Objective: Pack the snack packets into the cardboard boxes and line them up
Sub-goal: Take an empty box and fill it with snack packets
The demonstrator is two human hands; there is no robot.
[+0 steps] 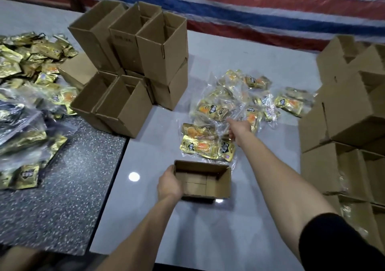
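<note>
Hands first: the person's left hand (169, 184) grips the left wall of a small open brown cardboard box (218, 184), with nothing inside it. The right arm is stretched way out, black sleeve at the top. The right hand (234, 132) is pushed into the gold foil snack packets in crinkly clear plastic (206, 145) lying just beyond that box. The plastic hides the fingers, so whether they're pinching anything can't be told.

Packets have a black label with white characters and an orange picture, too blurry to read.

The box sits on a pale grey glossy table (145, 218). Left of the box there's a dark speckled tabletop (62, 177) with a heap of more gold packets (27, 62). Beyond-left of the box is a stack of open empty cartons (129, 62), and right of it is a wall of stacked cartons (343, 125). Behind everything hangs a red, white and blue striped tarp (250, 0).
</note>
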